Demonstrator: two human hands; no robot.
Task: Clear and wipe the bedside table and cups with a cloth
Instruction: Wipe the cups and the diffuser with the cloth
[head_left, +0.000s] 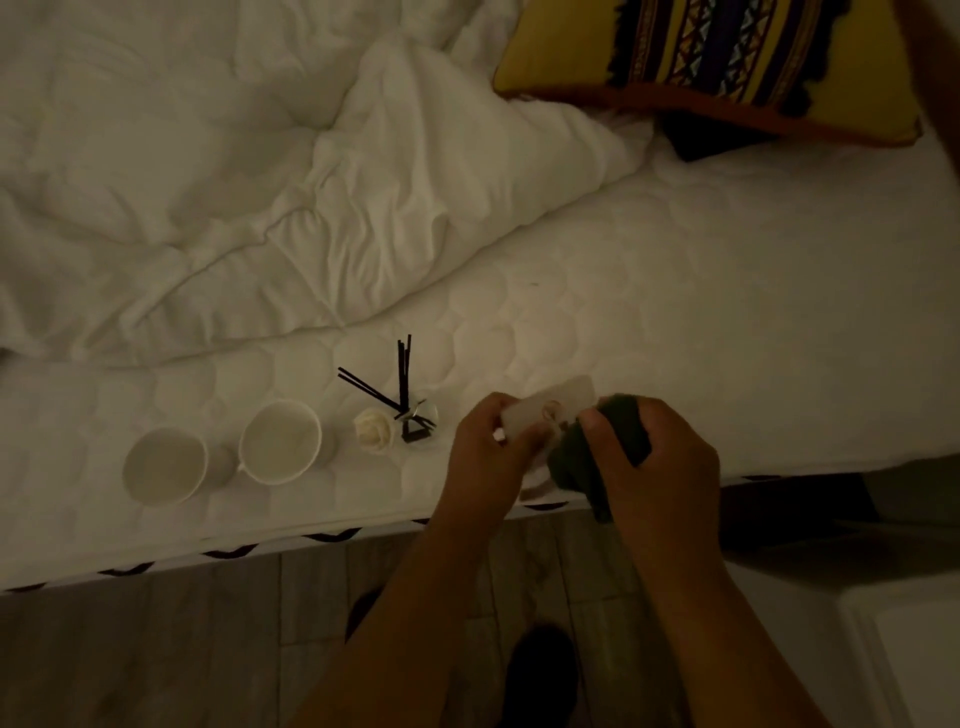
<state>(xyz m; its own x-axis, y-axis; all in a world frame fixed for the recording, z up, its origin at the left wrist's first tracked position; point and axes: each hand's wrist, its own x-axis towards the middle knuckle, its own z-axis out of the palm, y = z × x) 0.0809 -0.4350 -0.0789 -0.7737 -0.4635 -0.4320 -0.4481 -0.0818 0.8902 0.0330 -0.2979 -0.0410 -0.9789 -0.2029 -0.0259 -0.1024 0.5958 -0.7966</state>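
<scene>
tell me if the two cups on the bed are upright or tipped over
Upright. Both the left cup and the right cup stand on the mattress with their round openings facing up.

We see a dim, warm-tinted view, grainy and soft all over. The mattress (649, 291) is brightest at centre right, fading towards the floor (156, 649), which lies in shadow. Both hands look slightly blurred, and straight edges bow near the frame's borders.

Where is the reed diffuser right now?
On the mattress near its front edge, the reed diffuser stands beside a white rose ornament, right of two cups.
</scene>
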